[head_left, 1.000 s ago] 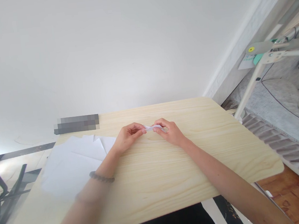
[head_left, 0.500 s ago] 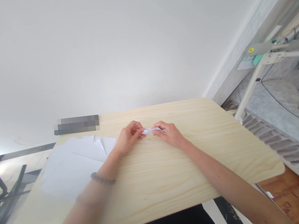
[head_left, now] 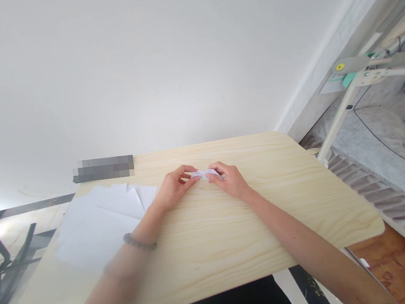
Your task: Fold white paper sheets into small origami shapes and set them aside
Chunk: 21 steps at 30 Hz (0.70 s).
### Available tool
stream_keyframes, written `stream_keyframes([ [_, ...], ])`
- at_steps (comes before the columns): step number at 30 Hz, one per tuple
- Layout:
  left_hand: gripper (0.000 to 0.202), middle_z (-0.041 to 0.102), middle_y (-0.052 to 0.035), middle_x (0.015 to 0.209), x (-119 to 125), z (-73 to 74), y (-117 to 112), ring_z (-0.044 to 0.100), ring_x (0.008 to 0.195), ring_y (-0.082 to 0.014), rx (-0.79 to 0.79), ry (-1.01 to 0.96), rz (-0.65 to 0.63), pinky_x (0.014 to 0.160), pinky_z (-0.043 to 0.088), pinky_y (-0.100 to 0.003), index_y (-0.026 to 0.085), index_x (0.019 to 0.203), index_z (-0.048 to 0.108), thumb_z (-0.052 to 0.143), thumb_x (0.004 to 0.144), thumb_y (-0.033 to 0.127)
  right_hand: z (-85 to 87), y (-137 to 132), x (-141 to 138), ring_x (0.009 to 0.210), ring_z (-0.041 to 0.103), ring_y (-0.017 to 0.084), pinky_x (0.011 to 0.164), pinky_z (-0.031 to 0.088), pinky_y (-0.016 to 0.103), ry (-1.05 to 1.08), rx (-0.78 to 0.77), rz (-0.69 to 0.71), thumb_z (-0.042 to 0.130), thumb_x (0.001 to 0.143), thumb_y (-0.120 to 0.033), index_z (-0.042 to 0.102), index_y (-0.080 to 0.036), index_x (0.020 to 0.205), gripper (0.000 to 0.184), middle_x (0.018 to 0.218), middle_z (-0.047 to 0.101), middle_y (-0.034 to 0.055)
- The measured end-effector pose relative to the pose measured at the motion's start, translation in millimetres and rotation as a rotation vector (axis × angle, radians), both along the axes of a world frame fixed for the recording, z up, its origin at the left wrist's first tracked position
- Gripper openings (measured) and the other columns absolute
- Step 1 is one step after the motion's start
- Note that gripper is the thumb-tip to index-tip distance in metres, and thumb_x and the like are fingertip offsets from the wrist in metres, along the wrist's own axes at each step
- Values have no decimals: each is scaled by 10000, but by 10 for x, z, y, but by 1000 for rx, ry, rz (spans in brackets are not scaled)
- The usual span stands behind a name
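A small strip of white paper (head_left: 203, 174) is being pinched over the middle of the counter (head_left: 220, 247), its left end between thumb and fingers of the left hand (head_left: 176, 186), its right end likewise in the right hand (head_left: 232, 180). Some bending or folding is apparently done; how many creases are being held cannot be told, the strip being small and partly covered by fingers. Its shaping is judged unfinished, as neither end is being released. Loose white sheets (head_left: 90, 226) are lying overlapped at the left, being left unhandled. The pale, wood-grained counter is being backed by a plain wall (head_left: 178, 67); a white metal frame (head_left: 339, 119) and a grey sofa (head_left: 384, 124) are standing to the right.
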<state>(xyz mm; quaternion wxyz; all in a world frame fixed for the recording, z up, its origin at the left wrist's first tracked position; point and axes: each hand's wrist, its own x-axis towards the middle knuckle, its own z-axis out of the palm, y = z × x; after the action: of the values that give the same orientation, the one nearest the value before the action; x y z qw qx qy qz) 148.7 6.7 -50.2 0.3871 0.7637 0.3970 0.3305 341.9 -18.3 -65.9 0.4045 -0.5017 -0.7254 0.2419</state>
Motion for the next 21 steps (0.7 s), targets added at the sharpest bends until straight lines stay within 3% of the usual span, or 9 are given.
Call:
stream_keyframes([
  [3,267,604,-50,948,3,-12,16,570,814,-161,54,19,-10,649,474,-257,184,912,570,501,767,397,20,6,-4,640,532,110,591,383,210,-9,22,20,479,785,-337,561,-178,887,206,765,617,12],
  [9,202,586,-57,969,-66,-19,67,551,770,-144,136,103,-15,639,449,-256,170,727,539,500,763,365,-1,40,16,788,564,137,714,413,242,-9,13,69,485,779,-282,577,-184,966,230,910,629,31],
  [12,174,591,-50,933,-101,-18,89,544,802,-157,170,131,3,677,433,-271,176,742,526,487,772,344,-36,68,38,839,572,141,757,422,256,-1,14,40,486,778,-251,574,-194,1005,250,975,624,37],
  [17,160,592,-44,895,-117,-55,110,531,816,-173,223,198,10,736,404,-295,188,799,547,489,761,332,-85,109,69,755,579,132,727,437,271,-24,-8,-39,487,783,-254,592,-197,992,240,936,641,35],
  [21,189,589,-39,821,-118,-84,120,527,779,-182,249,271,37,707,400,-291,191,810,573,504,742,353,-90,119,71,756,580,129,722,438,263,-9,-21,-25,522,763,-252,605,-206,977,234,931,643,26],
])
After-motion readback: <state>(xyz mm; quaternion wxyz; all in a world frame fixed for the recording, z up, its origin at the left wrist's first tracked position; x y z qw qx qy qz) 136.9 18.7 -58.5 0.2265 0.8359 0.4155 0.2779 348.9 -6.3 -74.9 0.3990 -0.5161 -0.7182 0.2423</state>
